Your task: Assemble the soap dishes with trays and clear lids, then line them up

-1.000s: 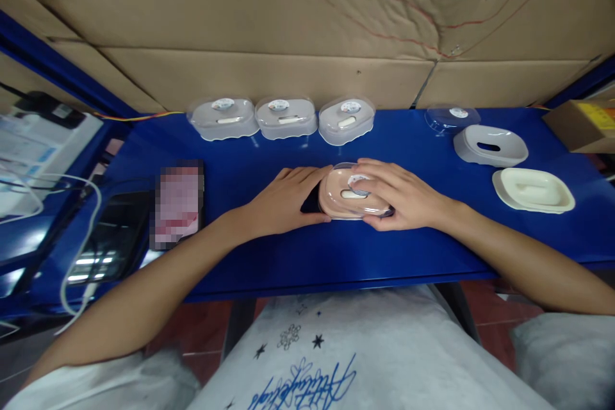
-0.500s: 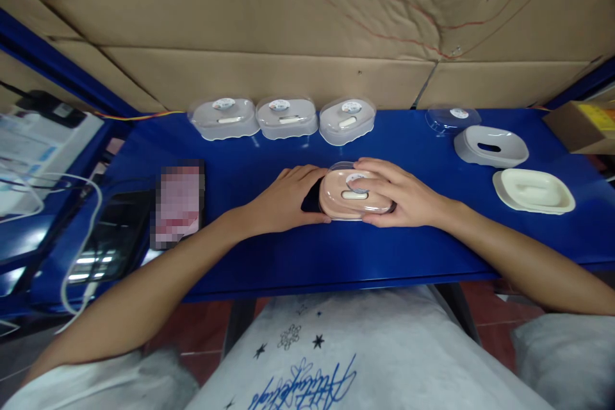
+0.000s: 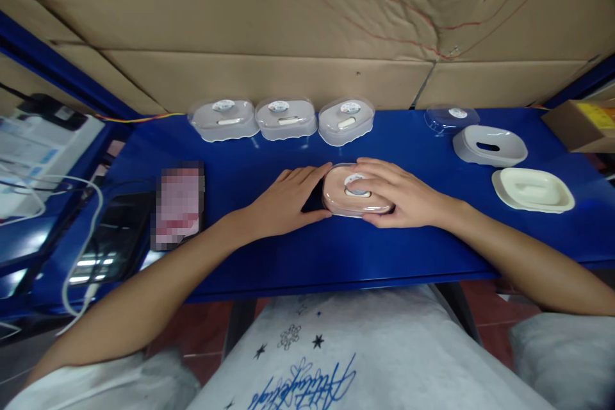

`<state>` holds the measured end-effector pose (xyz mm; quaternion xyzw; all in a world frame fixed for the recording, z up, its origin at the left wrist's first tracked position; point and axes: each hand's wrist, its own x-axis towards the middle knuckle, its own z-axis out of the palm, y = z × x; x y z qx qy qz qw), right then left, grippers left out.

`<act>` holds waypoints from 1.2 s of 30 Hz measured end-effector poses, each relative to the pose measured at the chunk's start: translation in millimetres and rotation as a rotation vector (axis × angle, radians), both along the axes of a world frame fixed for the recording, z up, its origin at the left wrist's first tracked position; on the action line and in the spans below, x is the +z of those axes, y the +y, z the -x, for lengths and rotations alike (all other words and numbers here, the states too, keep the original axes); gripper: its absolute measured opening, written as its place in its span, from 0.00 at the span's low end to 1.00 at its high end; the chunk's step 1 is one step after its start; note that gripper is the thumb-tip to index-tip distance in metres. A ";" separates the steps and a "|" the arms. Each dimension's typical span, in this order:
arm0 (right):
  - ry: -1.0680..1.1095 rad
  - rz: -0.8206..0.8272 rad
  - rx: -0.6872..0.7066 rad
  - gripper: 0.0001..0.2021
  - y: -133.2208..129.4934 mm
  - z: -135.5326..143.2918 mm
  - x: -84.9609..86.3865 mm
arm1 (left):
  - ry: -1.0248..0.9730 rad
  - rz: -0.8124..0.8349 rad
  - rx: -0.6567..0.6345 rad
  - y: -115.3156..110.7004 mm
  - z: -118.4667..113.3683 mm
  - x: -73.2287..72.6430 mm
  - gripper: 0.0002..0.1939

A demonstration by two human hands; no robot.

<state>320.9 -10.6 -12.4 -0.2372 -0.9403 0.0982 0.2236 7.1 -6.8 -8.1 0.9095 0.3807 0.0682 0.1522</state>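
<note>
A pink soap box (image 3: 339, 191) with a clear lid and a round label on top rests on the blue table in front of me. My left hand (image 3: 283, 205) holds its left end, fingertips at the back corner and thumb at the front. Around the right end curls my right hand (image 3: 396, 195), its fingers over the lid and thumb at the front. Part of the lid, the label and the pale insert under it is covered by the right fingers.
Along the back stand three grey soap boxes (image 3: 223, 123) with clear lids. Right of them lie a loose clear lid (image 3: 439, 120), a grey slotted tray (image 3: 512, 152) and a cream base (image 3: 560, 195). A phone (image 3: 177, 205) lies left; a cardboard box (image 3: 579, 128) is far right.
The clear lid, which stuck out past the back of the pink box, now sits lower and more evenly over it. My left fingertips have moved onto its back left corner.
</note>
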 end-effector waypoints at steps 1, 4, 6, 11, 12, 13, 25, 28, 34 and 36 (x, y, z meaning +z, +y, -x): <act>-0.005 0.005 -0.018 0.30 0.8 -1.6 2.5 | 0.016 -0.011 -0.009 -1.2 -0.3 0.7 0.44; -0.032 0.017 -0.090 0.31 4.2 -9.3 12.6 | 0.054 -0.048 -0.059 -4.3 0.3 2.1 0.38; -0.061 0.030 -0.141 0.31 7.6 -17.1 19.2 | 0.062 -0.076 -0.093 -5.2 1.7 2.0 0.35; -0.132 0.028 -0.288 0.28 19.1 -39.2 24.7 | 0.059 -0.136 -0.144 -4.8 3.7 0.7 0.28; -0.141 0.009 -0.328 0.28 21.6 -42.7 23.8 | 0.061 -0.141 -0.149 -4.7 3.6 0.7 0.28; -0.150 -0.014 -0.375 0.27 24.1 -45.7 22.6 | 0.064 -0.143 -0.151 -4.7 3.6 0.8 0.28; -0.268 -0.083 -0.764 0.24 39.1 -54.7 22.1 | 0.065 -0.139 -0.145 -5.4 3.2 1.0 0.29; -0.257 -0.063 -0.848 0.25 37.8 -50.4 21.4 | 0.066 -0.140 -0.147 -5.6 2.7 1.4 0.29; -0.269 -0.019 -0.945 0.29 41.6 -49.1 18.4 | 0.098 -0.149 -0.149 -6.8 1.9 4.1 0.29; -0.285 -0.002 -0.918 0.32 44.6 -51.8 15.7 | 0.095 -0.146 -0.149 -6.8 2.1 4.3 0.29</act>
